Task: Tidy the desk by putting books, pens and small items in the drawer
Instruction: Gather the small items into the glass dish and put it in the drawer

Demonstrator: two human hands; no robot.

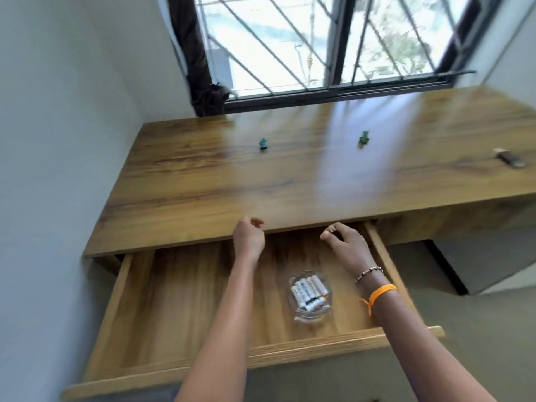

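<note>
Landmark = the open drawer (pixel 139 300), wood-grain, shallow, pulled out below the desk's (pixel 261 181) front edge.

Counts: 2 hands, 1 drawer, 1 clear dish, 2 small green figures, 1 blurred oblong item.

Inside the drawer, right of centre: 1 round clear dish (pixel 309 295), glassy, holding a bundle of white cylindrical batteries (pixel 309 291), approx 6, exact no. hard to tell w/ blur.

Left hand (pixel 249 238) hovers over the drawer's back edge, fingers loosely curled, holding nothing. Right hand (pixel 345 245) is above the drawer's back right corner, fingers bent, thumb and forefinger tips close; can't tell if they pinch anything. Right wrist has 1 beaded bracelet (pixel 368 273) + 1 orange thread band (pixel 380 294).

Beyond the drawer, on the glossy wood desk top: 2 tiny green figures, one (pixel 263 143) back-left, one (pixel 362 138) back-centre, well apart. Far right of the drawer, 1 small grey-brown oblong item (pixel 508 159), too blurred to identify.
</note>
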